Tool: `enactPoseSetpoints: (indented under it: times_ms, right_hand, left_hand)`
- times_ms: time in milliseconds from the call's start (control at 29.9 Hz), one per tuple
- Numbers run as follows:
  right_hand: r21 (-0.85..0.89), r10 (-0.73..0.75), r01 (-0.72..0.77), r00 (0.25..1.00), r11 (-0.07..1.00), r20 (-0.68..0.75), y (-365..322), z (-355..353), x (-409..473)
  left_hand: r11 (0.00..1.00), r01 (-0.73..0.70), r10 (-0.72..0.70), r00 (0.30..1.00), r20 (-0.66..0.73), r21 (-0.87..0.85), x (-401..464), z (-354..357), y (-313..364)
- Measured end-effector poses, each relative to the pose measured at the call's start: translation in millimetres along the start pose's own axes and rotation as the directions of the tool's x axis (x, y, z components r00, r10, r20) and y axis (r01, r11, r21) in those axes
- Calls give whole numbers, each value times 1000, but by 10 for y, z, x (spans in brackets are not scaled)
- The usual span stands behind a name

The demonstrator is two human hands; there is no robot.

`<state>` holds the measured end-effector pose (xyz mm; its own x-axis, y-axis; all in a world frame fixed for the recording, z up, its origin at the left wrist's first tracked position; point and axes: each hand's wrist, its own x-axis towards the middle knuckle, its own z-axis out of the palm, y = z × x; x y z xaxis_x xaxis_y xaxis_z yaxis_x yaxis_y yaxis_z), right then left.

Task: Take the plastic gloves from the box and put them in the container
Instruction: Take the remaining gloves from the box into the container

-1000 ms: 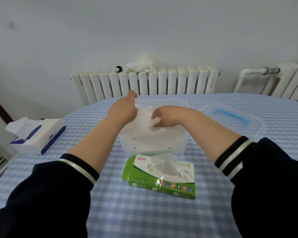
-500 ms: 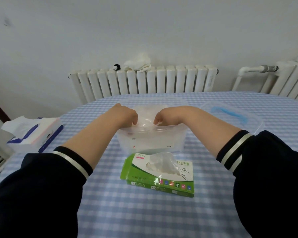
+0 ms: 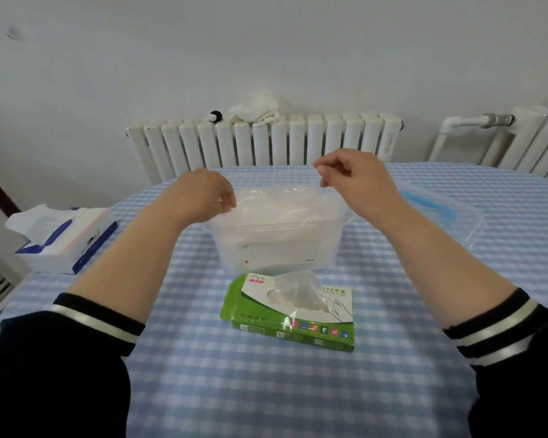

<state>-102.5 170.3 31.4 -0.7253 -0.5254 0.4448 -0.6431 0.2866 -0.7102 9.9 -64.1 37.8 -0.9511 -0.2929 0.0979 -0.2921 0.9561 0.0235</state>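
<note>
Head view: the green glove box (image 3: 290, 314) lies at frame centre, long axis left-right, directly below both hands and roughly equidistant. The left hand (image 3: 203, 196) curls at the container (image 3: 276, 235) rim; whether it grips film cannot be determined. The right hand (image 3: 351, 170) hangs loosely curled and empty above the gloves (image 3: 285, 207) inside.

Green glove box (image 3: 290, 311), top face, right of the opening: "TPE" followed by the Chinese characters "手套", in green on white; beneath it a line of smaller green print, too small to read. Beside this, an outline drawing of a hand. Top left corner: small pink label under a logo, illegible.

Same box, front face: a row of faint letters, unclear, then a row of small coloured square icons; a further strip of marks along the lower edge, unreadable.

Clear plastic container (image 3: 276, 245), front wall: white label with tiny dark print at two corners and a red dot; illegible.

Tissue pack (image 3: 67, 241): blue markings, no legible text.
</note>
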Motion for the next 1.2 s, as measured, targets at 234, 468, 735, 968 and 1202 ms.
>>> enactPoseSetpoints:
  times_ms: [234,468,735,968,1202]
  right_hand:
    - [161,-65,55,996,985,56,-87,100,-618]
    - [-389,24,222,844,894,536,-70,394,-914]
    - [-320,53,94,904,943,424,109,474,-928]
    - [249,3,13,998,968,-64,13,336,-870]
    - [490,161,-78,978,868,-130,-47,139,-785]
  left_hand:
    - [919,-119,-136,800,-584,-377,-369,205,86]
    - [693,-427,-38,783,-621,-580,-830,640,700]
    - [757,-172,135,985,-107,-630,-1018,1029,854]
    - [835,-100,100,995,-29,-541,-982,1053,869]
    - [676,-162,82,986,-145,-719,-1008,1032,843]
